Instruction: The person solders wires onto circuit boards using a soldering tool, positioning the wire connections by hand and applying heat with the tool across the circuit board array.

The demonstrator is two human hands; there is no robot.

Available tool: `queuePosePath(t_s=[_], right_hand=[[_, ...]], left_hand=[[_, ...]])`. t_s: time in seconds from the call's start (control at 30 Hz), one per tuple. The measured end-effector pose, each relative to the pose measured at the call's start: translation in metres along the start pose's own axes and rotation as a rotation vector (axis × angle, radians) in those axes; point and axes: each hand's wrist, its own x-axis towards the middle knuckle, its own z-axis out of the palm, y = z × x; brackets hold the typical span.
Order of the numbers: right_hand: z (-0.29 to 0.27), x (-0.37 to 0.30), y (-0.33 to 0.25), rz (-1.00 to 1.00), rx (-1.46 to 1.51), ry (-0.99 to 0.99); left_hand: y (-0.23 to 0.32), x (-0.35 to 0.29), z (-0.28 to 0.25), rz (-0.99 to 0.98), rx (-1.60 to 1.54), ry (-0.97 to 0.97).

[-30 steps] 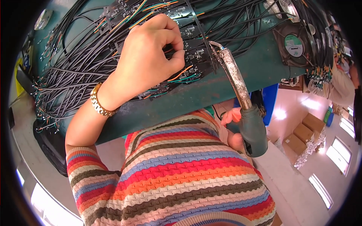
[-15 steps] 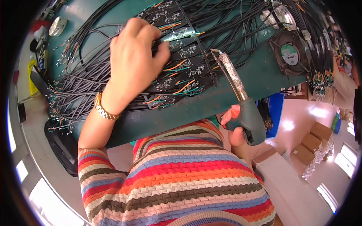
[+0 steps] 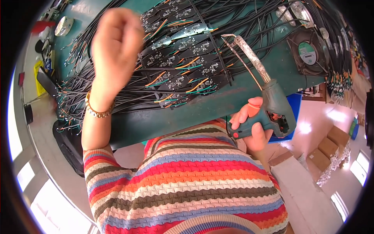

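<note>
My right hand (image 3: pixel 255 134) grips the green handle of a soldering gun (image 3: pixel 277 95), its metal barrel and thin feed tube pointing up and left. The bent tip sits just right of a panel of black circuit boards (image 3: pixel 181 80), apart from it. Orange and green wires are joined to the boards, and black cables (image 3: pixel 128 97) run off to the left. Over these cables, left of the panel, my left hand (image 3: pixel 117 43) is raised with fingers curled closed. What the fingers hold, if anything, is hidden.
A dark cooling fan (image 3: pixel 307 54) lies at the right of the green table (image 3: pixel 132 130). Crumpled foil (image 3: pixel 64 26) is at the far left. More cable bundles hang at the right edge, near another person's arm. A blue bin (image 3: pixel 295 113) stands below the table edge.
My left hand has lifted off the boards and moved up and left, its fingers curling in. The soldering gun has shifted right and turned slightly in my right hand.
</note>
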Motion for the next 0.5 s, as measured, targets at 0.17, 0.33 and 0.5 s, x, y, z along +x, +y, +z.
queuePosePath(t_s=[0.17,0.33,0.5], right_hand=[[0.009,0.006,0.001,0.081,-0.011,-0.056],[0.008,0.012,0.016,0.015,-0.082,-0.175],[0.012,0.019,0.011,-0.047,-0.740,-0.388]], left_hand=[[0.007,-0.019,0.006,-0.220,0.406,-0.324],[-0.010,-0.032,-0.006,-0.348,0.252,-0.280],[-0.020,-0.045,0.003,-0.327,0.112,-0.162]])
